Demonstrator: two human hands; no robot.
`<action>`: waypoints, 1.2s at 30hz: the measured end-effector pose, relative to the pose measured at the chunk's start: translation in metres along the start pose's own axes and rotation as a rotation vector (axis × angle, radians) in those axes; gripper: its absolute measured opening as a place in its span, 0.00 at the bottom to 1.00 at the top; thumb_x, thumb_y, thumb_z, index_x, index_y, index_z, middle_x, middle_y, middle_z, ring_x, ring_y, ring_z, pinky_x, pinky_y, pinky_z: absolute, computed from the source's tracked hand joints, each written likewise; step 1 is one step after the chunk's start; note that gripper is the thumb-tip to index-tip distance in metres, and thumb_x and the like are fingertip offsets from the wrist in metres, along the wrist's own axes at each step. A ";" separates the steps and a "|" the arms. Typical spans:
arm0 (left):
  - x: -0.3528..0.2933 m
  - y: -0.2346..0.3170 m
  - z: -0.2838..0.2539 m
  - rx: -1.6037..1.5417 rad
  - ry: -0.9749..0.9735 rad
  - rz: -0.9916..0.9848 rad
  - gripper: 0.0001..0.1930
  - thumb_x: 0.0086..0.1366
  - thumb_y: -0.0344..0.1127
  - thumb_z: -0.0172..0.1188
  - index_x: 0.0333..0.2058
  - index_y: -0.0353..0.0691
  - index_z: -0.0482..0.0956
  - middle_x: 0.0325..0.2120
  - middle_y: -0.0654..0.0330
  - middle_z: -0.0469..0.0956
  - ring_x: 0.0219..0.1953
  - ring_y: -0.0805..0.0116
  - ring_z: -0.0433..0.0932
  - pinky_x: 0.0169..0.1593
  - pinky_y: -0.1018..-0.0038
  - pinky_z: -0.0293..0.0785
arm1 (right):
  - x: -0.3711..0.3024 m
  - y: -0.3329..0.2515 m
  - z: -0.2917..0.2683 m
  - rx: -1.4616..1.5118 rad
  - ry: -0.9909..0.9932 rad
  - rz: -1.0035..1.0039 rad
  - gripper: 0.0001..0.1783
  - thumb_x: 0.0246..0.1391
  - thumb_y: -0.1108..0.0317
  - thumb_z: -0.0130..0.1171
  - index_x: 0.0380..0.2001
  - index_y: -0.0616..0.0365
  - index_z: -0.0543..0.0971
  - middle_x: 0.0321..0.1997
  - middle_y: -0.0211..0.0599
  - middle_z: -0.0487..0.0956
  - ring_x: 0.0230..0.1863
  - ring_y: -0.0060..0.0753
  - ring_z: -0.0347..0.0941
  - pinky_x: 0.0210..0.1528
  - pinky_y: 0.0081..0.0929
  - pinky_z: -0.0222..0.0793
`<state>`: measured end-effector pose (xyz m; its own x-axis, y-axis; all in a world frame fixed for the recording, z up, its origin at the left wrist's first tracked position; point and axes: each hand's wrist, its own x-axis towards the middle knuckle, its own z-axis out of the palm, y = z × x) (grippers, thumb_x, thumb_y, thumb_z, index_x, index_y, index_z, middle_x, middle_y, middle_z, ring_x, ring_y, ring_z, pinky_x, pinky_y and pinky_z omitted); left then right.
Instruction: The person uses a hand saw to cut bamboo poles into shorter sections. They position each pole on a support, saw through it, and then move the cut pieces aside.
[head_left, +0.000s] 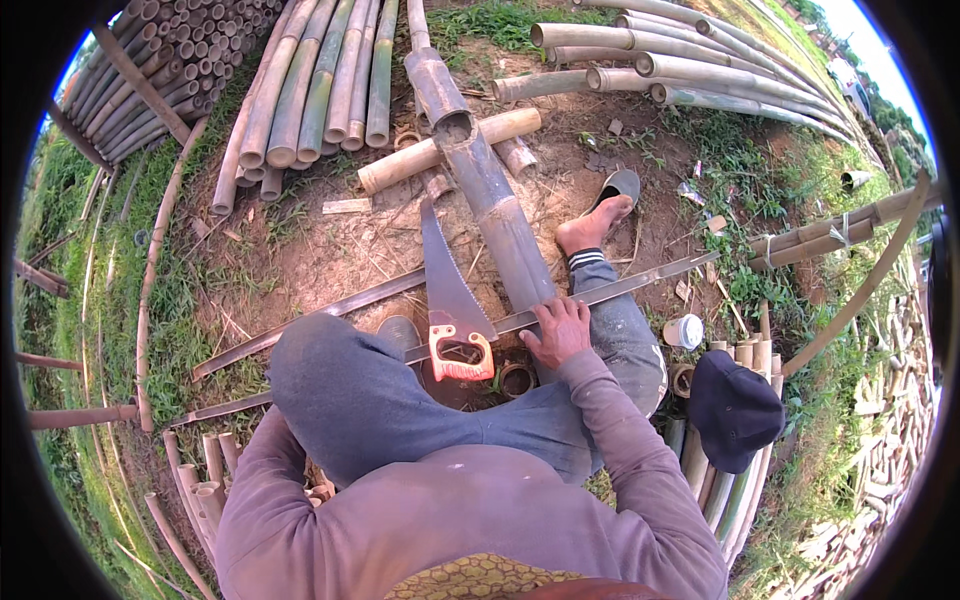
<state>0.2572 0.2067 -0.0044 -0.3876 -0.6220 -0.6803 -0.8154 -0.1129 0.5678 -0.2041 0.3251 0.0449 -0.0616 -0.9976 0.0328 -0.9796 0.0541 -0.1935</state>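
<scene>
My right hand (562,332) lies on the near end of a thick bamboo pole (500,225), fingers spread. Just beside it a long thin bamboo strip (630,288) crosses the pole and runs under my right hand's side toward my legs. A handsaw (450,285) with an orange handle is left of the pole, its blade pointing away from me and no hand on it. My left arm (262,470) goes down beside my left thigh, where the hand is hidden. The pole rests across a shorter bamboo piece (400,168).
Bamboo poles (325,80) lie at the far left, with more poles (690,65) at the far right. A dark cap (735,410) sits on upright bamboo pieces at my right, near a white cup (684,331). Another strip (310,322) lies by my left knee.
</scene>
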 end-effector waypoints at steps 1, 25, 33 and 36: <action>0.001 0.000 0.003 -0.007 0.000 0.002 0.22 0.66 0.45 0.74 0.52 0.38 0.85 0.39 0.59 0.86 0.39 0.71 0.83 0.44 0.71 0.81 | 0.001 0.002 0.003 -0.006 -0.003 -0.011 0.28 0.54 0.49 0.71 0.54 0.51 0.83 0.60 0.41 0.78 0.66 0.51 0.70 0.70 0.56 0.59; 0.041 0.001 0.032 -0.231 -0.150 -0.013 0.18 0.66 0.43 0.74 0.50 0.39 0.86 0.37 0.61 0.85 0.38 0.73 0.83 0.43 0.72 0.80 | 0.015 -0.084 -0.075 0.470 0.361 -0.317 0.19 0.39 0.63 0.75 0.37 0.55 0.83 0.31 0.33 0.81 0.35 0.40 0.76 0.46 0.42 0.69; 0.081 -0.002 0.032 -0.184 0.161 0.243 0.17 0.63 0.42 0.76 0.44 0.37 0.86 0.26 0.62 0.84 0.28 0.74 0.80 0.34 0.72 0.78 | 0.068 0.006 -0.138 0.295 0.625 -0.266 0.20 0.50 0.72 0.73 0.47 0.60 0.82 0.35 0.39 0.85 0.33 0.46 0.82 0.44 0.39 0.73; 0.072 0.005 0.030 -0.196 0.226 0.223 0.16 0.63 0.40 0.76 0.43 0.36 0.85 0.27 0.61 0.85 0.29 0.74 0.82 0.34 0.73 0.79 | 0.077 0.029 -0.149 0.247 0.663 -0.087 0.19 0.52 0.71 0.72 0.48 0.59 0.83 0.35 0.39 0.85 0.33 0.46 0.82 0.43 0.39 0.73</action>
<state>0.2123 0.1850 -0.0648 -0.4239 -0.8009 -0.4231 -0.6151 -0.0884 0.7835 -0.2659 0.2561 0.1877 -0.1657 -0.7565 0.6327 -0.9192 -0.1140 -0.3770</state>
